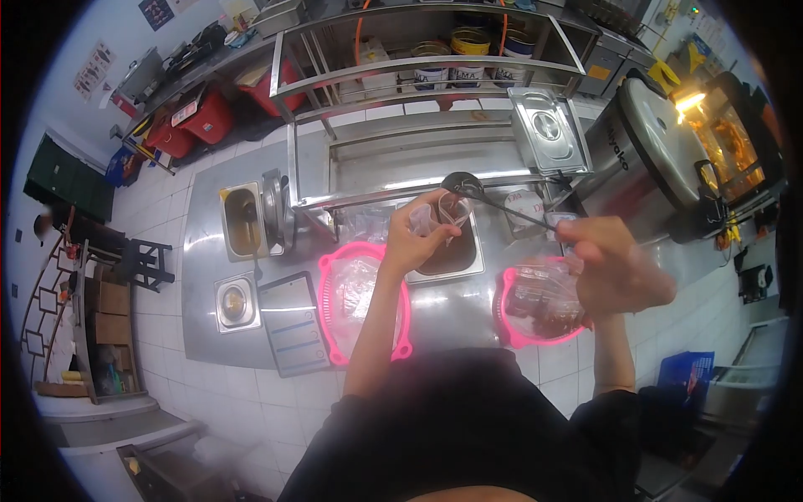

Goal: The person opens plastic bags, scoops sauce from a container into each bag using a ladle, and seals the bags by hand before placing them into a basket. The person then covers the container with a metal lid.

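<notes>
My left hand [418, 238] pinches a small clear plastic bag [425, 219], its mouth held apart over the rectangular steel pan [443, 274] of brown liquid. My right hand [615, 263] is wrapped round the end of a long dark ladle [514, 209]. The ladle reaches leftward, its bowl tilted at the bag's opening. Below my left forearm sits a pink basket [406, 314] with clear plastic bags inside. Under my right hand is a smaller pink basket [507, 314] holding filled clear bags [539, 289].
A white tub [525, 209] stands right of the pan, near a large Miyako cooker [640, 151]. On the left are another steel pan [242, 222], a small steel container [237, 303] and a flat grey tray [294, 326]. A steel shelf rack [427, 63] spans the back.
</notes>
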Demonstrator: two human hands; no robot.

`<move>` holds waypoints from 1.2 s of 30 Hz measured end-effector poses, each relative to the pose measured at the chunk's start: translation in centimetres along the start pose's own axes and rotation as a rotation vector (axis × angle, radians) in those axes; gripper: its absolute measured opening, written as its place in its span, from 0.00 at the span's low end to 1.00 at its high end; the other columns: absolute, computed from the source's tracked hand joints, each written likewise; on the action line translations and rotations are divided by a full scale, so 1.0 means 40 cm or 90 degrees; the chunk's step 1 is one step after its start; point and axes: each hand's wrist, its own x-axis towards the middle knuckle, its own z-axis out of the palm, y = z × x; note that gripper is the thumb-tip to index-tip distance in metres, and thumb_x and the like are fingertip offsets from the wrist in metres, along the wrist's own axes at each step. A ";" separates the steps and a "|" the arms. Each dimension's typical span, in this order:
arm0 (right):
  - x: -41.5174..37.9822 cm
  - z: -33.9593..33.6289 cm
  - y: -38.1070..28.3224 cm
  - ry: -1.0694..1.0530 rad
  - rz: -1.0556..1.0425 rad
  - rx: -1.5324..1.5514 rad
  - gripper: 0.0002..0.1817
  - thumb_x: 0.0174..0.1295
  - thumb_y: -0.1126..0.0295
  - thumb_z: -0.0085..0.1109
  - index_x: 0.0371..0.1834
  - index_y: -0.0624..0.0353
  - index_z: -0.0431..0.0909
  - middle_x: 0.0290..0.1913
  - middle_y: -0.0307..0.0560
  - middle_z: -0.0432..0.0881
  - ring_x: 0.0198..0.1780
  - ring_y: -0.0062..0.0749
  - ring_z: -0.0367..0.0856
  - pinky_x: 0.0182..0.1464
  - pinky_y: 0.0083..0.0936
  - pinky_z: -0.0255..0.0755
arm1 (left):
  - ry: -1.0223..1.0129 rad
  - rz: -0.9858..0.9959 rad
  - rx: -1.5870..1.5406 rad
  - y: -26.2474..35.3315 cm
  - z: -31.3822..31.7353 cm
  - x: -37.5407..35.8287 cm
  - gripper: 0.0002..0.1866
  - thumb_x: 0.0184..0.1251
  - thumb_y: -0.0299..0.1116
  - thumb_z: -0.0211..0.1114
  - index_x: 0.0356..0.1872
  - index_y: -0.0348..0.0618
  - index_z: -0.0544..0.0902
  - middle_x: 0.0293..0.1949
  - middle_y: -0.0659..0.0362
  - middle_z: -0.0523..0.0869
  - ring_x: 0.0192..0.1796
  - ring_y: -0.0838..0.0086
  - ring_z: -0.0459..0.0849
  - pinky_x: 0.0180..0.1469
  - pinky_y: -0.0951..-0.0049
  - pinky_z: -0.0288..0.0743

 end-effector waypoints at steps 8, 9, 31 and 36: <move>-0.050 0.029 0.045 0.063 0.054 0.022 0.24 0.65 0.80 0.57 0.55 0.56 0.53 0.32 0.58 0.85 0.30 0.41 0.86 0.33 0.31 0.81 | 0.004 -0.071 0.007 -0.010 -0.003 -0.023 0.27 0.53 0.27 0.77 0.56 0.36 0.80 0.40 0.61 0.87 0.33 0.84 0.81 0.35 0.81 0.75; -0.059 0.033 0.047 0.087 0.117 0.025 0.23 0.66 0.80 0.56 0.56 0.57 0.53 0.32 0.59 0.85 0.31 0.39 0.86 0.35 0.29 0.81 | -0.001 -0.089 -0.007 -0.023 -0.005 -0.027 0.27 0.52 0.27 0.77 0.56 0.37 0.80 0.40 0.62 0.87 0.33 0.84 0.81 0.35 0.81 0.75; -0.262 0.207 0.022 -0.070 0.354 -0.090 0.25 0.58 0.76 0.66 0.57 0.60 0.65 0.45 0.45 0.85 0.43 0.28 0.81 0.52 0.25 0.71 | -0.111 -0.075 -0.058 0.058 0.009 -0.157 0.29 0.73 0.51 0.57 0.61 0.36 0.69 0.47 0.48 0.87 0.31 0.84 0.80 0.26 0.86 0.63; -0.273 0.168 -0.013 0.129 0.584 0.429 0.28 0.54 0.84 0.67 0.56 0.62 0.64 0.36 0.49 0.85 0.42 0.29 0.84 0.51 0.24 0.74 | -0.141 -0.201 0.016 0.091 0.030 -0.160 0.16 0.74 0.40 0.58 0.51 0.40 0.82 0.40 0.55 0.89 0.39 0.78 0.85 0.39 0.82 0.75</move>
